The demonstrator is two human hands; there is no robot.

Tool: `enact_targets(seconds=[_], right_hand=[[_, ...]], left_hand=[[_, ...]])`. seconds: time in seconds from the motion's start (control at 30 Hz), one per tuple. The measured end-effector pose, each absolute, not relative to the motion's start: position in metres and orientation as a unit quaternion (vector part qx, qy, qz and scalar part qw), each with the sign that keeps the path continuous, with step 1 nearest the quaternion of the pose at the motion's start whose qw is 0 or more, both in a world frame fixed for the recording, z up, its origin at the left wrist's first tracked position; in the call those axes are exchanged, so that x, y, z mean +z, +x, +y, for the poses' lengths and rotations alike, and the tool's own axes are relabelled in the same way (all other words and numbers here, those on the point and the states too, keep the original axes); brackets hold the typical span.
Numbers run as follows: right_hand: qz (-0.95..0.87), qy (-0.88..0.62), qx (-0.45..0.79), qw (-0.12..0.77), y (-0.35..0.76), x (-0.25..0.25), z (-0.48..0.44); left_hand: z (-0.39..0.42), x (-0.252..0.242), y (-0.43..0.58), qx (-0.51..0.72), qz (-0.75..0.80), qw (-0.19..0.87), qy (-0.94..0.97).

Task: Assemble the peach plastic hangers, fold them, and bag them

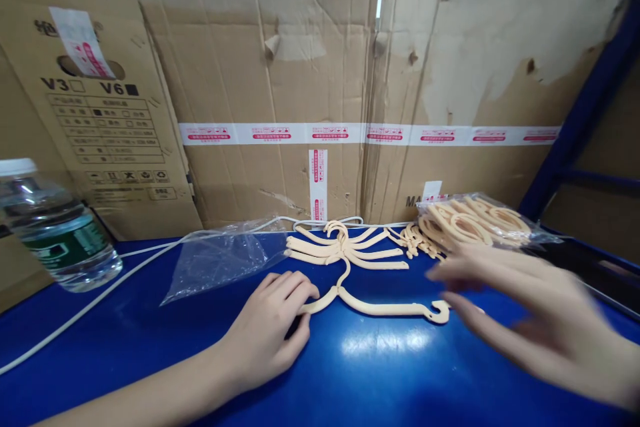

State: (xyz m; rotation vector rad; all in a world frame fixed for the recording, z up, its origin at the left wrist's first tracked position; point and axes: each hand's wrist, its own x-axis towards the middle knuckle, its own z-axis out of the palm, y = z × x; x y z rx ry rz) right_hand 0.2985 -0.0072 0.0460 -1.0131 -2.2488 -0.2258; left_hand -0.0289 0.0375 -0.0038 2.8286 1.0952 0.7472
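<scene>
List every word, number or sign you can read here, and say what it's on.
"V3", beside an unfilled square: left carton.
"V6", beside a filled square: same carton.
Recycling sign, ending a row of symbols: same carton.
"MA", the rest not legible: rear cardboard.
Too small or blurred to read: the carton's other print, the red print on the white tape, the bottle label.

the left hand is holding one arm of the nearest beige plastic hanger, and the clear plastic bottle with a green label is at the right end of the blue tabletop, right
No, the side is wrong: the head view shows the clear plastic bottle with a green label at the left end of the blue tabletop. The left hand is holding one arm of the nearest beige plastic hanger.
</scene>
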Motion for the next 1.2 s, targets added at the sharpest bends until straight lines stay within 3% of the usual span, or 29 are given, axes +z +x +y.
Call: enact_targets(seconds=[0.2, 0.6, 0.97, 1.2], right_hand=[[-0.876, -0.416, 0.052, 0.239, 0.285, 0.022, 0.042], [-0.885, -0.401, 0.169, 0.167, 0.287, 0.014, 0.035], [-0.851, -0.454, 0.108, 0.241, 0.288, 0.016, 0.062], [-0.854, -0.464, 0.057, 0.228, 0.283, 0.006, 0.085]], left_hand=[[0.039, -0.002, -0.038, 0.211, 0.369, -0.014, 0.905], [0.027, -0.004, -0.054, 0.219, 0.368, 0.009, 0.904], [0.035, -0.007, -0.054, 0.255, 0.368, -0.019, 0.894], [0.03, -0.01, -0.05, 0.263, 0.344, -0.038, 0.901]])
